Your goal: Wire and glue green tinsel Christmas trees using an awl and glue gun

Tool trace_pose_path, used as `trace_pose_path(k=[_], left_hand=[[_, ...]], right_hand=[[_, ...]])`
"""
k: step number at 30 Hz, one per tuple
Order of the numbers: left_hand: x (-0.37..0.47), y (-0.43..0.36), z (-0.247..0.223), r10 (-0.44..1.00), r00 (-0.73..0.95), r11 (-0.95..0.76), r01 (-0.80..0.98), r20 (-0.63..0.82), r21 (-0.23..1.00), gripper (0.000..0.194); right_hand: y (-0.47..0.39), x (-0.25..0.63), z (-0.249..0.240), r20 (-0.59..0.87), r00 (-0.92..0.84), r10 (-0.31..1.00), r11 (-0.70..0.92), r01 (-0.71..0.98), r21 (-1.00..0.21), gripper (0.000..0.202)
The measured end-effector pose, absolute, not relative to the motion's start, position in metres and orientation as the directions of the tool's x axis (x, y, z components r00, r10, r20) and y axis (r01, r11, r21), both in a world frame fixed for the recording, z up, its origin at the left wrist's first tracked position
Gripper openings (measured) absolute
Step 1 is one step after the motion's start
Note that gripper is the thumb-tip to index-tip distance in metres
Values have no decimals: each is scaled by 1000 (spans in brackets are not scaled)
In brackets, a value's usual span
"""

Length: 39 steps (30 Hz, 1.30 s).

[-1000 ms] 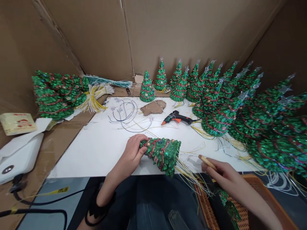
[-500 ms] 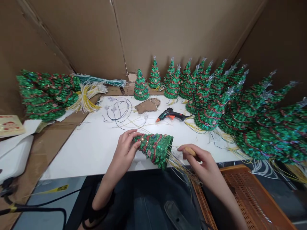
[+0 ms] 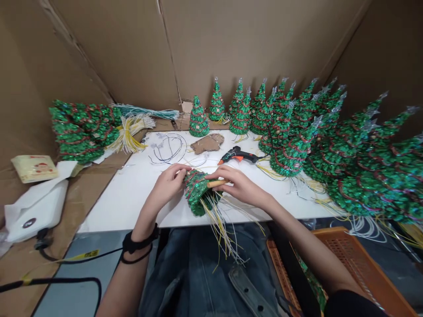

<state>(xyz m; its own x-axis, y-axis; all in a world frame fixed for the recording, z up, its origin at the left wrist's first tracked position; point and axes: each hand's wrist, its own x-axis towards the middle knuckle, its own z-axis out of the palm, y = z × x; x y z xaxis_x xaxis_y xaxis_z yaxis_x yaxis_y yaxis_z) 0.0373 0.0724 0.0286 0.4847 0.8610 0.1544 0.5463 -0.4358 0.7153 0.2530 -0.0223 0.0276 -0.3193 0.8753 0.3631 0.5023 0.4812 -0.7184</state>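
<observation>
Brown cardboard walls (image 3: 264,39) stand behind a white table (image 3: 115,207). The crowd of green trees (image 3: 294,152) on the right looks finished, or nearly so: many have clear stars on their tips, and wires trail from some bases. Left of them, the heap of trees (image 3: 77,136) seems to be waiting, though its tips are hard to make out. An orange basket (image 3: 360,259) sits below the table's edge.

The tree in work (image 3: 197,189) is tilted over the table's front edge, base towards the person, and seems partway along. Yellow and white wires (image 3: 223,229) already hang from its hollow base; whether it has a star I cannot tell, as the tip is hidden. The left hand (image 3: 168,187) pinches its narrow end, fingers close together. The right hand (image 3: 243,187) grips a wooden stick (image 3: 216,183), fingertips at the base's rim. A small tree (image 3: 198,116) at the back has a bare tip, so it seems to need its star. The glue gun (image 3: 239,155) lies unheld.
</observation>
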Motion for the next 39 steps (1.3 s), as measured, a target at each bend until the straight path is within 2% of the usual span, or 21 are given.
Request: trace_pose_path(k=[6, 14, 20, 30, 39], left_hand=[[50, 61, 25, 930, 324, -342, 590, 173, 732, 29], [42, 59, 16, 891, 385, -397, 400, 242, 826, 27], [41, 55, 20, 900, 385, -364, 403, 205, 840, 28], [43, 58, 18, 898, 374, -386, 417, 232, 823, 26], [43, 54, 18, 925, 337, -296, 356, 173, 887, 25]], right_hand=[[-25, 244, 27, 344, -287, 894, 447, 528, -722, 25], [-27, 238, 24, 330, -284, 900, 431, 470, -770, 24], [-29, 235, 22, 340, -280, 898, 436, 453, -778, 23], [-28, 232, 22, 325, -265, 908, 415, 462, -783, 22], [-32, 227, 22, 329, -239, 914, 406, 479, -778, 25]])
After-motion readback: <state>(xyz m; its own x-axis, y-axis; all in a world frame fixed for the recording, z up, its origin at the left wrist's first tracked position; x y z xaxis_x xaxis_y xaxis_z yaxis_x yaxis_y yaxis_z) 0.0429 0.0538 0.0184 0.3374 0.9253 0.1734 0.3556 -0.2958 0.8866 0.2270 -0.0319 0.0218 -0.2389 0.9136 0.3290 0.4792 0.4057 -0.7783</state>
